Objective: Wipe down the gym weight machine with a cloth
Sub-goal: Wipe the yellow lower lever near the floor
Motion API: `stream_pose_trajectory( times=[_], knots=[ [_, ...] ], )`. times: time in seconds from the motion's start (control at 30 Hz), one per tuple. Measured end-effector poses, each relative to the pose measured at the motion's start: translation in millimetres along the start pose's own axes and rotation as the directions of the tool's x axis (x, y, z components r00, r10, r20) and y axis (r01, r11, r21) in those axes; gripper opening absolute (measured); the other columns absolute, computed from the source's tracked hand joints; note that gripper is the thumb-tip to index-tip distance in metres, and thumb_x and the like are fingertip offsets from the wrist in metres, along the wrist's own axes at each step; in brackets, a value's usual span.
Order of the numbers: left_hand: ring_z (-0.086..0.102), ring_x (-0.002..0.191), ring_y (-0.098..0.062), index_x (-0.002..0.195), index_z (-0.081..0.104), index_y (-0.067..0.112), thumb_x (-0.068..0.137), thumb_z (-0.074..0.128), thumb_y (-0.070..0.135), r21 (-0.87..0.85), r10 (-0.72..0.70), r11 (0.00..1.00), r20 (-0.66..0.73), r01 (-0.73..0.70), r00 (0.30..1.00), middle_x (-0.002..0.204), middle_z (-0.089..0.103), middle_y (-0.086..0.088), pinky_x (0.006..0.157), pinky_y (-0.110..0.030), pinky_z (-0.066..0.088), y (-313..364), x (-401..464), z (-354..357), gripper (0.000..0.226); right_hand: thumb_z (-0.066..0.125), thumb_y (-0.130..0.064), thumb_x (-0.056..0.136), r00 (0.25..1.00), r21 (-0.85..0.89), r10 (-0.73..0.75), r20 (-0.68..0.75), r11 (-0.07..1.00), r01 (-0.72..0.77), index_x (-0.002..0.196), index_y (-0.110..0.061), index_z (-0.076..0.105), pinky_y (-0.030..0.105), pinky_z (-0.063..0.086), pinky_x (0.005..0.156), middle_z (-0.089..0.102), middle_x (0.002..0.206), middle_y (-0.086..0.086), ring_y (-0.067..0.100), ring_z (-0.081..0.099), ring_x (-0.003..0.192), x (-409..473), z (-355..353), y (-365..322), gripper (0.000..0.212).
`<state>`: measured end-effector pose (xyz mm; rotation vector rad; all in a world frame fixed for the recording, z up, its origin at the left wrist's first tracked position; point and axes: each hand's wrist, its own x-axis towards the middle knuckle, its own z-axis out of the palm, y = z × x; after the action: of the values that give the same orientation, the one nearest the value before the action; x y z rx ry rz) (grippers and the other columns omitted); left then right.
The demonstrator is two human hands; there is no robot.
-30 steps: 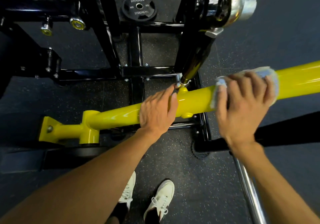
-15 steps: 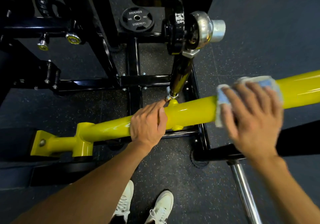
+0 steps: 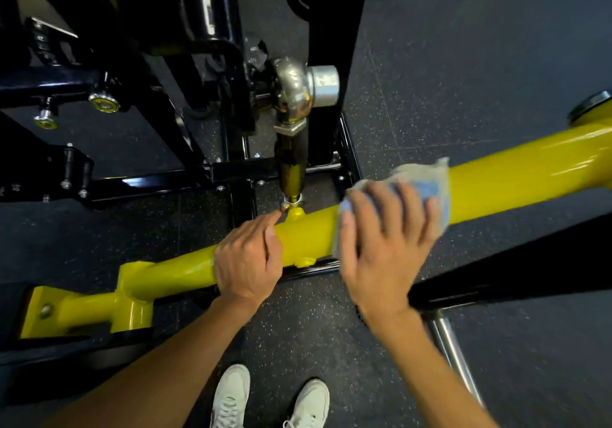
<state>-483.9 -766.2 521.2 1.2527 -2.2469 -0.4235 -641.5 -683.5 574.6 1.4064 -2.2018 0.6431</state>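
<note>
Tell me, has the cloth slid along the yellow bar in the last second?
Yes. The cloth, under the right hand, has slid left along the yellow bar, closer to the rod joint beside the left hand.

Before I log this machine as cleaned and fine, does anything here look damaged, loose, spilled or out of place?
Nothing stands out. The yellow bar looks intact and glossy, with no visible dents or spills. The right hand presses the cloth on it, the left hand rests on the bar beside the rod joint. The floor's specks look like its own pattern.
</note>
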Motion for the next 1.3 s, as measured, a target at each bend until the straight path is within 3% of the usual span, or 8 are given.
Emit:
stream_pose_trajectory(
  times=[0.13, 0.27, 0.47, 0.7, 0.83, 1.07, 1.2, 1.3],
  knots=[
    [0.074, 0.087, -0.028, 0.115, 0.072, 0.005, 0.102, 0.028, 0.023, 0.024, -0.010, 1.000, 0.012, 0.009, 1.000, 0.105, 0.077, -0.010, 0.072, -0.038, 0.057, 1, 0, 1, 0.049, 0.052, -0.040, 0.101, 0.975, -0.007, -0.203, 0.092, 0.979, 0.205, 0.129, -0.017, 0.070, 0.040, 0.013, 0.126, 0.065, 0.137, 0.007, 0.027, 0.044, 0.139, -18, 9, -9, 0.040],
    [0.073, 0.088, -0.028, 0.116, 0.072, 0.005, 0.101, 0.028, 0.022, 0.008, -0.005, 1.000, 0.008, 0.005, 1.000, 0.106, 0.077, -0.009, 0.069, -0.038, 0.057, 2, 0, 0, 0.050, 0.054, -0.040, 0.102, 0.939, -0.013, -0.336, 0.078, 0.941, 0.338, 0.131, -0.015, 0.069, 0.040, 0.027, 0.121, 0.067, 0.134, 0.008, 0.028, 0.056, 0.132, 2, -8, 26, 0.041],
    [0.073, 0.095, -0.027, 0.120, 0.071, 0.005, 0.104, 0.025, 0.026, -0.010, -0.012, 1.000, -0.007, 0.012, 1.000, 0.111, 0.076, -0.010, 0.071, -0.039, 0.059, 0, 0, 4, 0.053, 0.053, -0.030, 0.103, 0.981, -0.164, -0.188, -0.055, 0.970, 0.177, 0.120, -0.012, 0.072, 0.041, 0.023, 0.121, 0.070, 0.124, 0.009, 0.033, 0.057, 0.127, 53, -44, 99, 0.032],
    [0.047, 0.141, -0.024, 0.143, 0.053, 0.007, 0.107, 0.012, 0.033, -0.018, -0.015, 1.000, -0.022, 0.014, 1.000, 0.145, 0.056, -0.005, 0.108, -0.046, 0.048, -3, -3, 9, 0.060, 0.045, -0.029, 0.104, 0.992, -0.089, 0.063, -0.108, 0.993, -0.073, 0.122, -0.013, 0.069, 0.044, 0.007, 0.126, 0.064, 0.133, 0.010, 0.031, 0.040, 0.140, 28, -23, 47, 0.034],
    [0.037, 0.148, -0.022, 0.149, 0.046, 0.008, 0.107, 0.013, 0.030, 0.012, 0.005, 1.000, -0.022, -0.004, 1.000, 0.153, 0.048, -0.004, 0.115, -0.049, 0.039, -4, -3, 11, 0.058, 0.042, -0.035, 0.103, 0.993, -0.019, -0.083, 0.078, 0.996, 0.085, 0.131, -0.012, 0.067, 0.044, 0.004, 0.127, 0.059, 0.142, 0.013, 0.031, 0.036, 0.143, -6, -7, 6, 0.044],
    [0.038, 0.148, -0.023, 0.149, 0.046, 0.009, 0.106, 0.015, 0.027, 0.024, 0.009, 1.000, -0.011, -0.009, 1.000, 0.153, 0.048, -0.002, 0.116, -0.049, 0.038, -4, -3, 10, 0.057, 0.041, -0.039, 0.108, 0.850, 0.027, -0.426, 0.311, 0.898, 0.440, 0.153, -0.016, 0.044, 0.042, 0.015, 0.127, 0.043, 0.158, 0.009, 0.027, 0.035, 0.150, -9, -19, 15, 0.051],
    [0.038, 0.147, -0.023, 0.149, 0.047, 0.010, 0.107, 0.011, 0.031, 0.016, -0.002, 1.000, -0.008, 0.002, 1.000, 0.153, 0.049, -0.002, 0.116, -0.049, 0.038, -4, -3, 10, 0.060, 0.044, -0.039, 0.107, 0.917, -0.028, -0.317, 0.242, 0.942, 0.333, 0.144, -0.014, 0.057, 0.046, 0.024, 0.124, 0.058, 0.146, 0.010, 0.030, 0.048, 0.141, 31, -49, 57, 0.046],
    [0.039, 0.147, -0.024, 0.148, 0.048, 0.010, 0.107, 0.012, 0.031, 0.013, -0.003, 1.000, -0.007, 0.003, 1.000, 0.152, 0.049, -0.002, 0.115, -0.050, 0.039, -5, -3, 11, 0.059, 0.045, -0.036, 0.108, 0.969, -0.130, -0.184, 0.163, 0.970, 0.206, 0.127, -0.012, 0.068, 0.046, 0.021, 0.124, 0.067, 0.130, 0.009, 0.034, 0.053, 0.132, 55, -60, 79, 0.039]
  ],
)
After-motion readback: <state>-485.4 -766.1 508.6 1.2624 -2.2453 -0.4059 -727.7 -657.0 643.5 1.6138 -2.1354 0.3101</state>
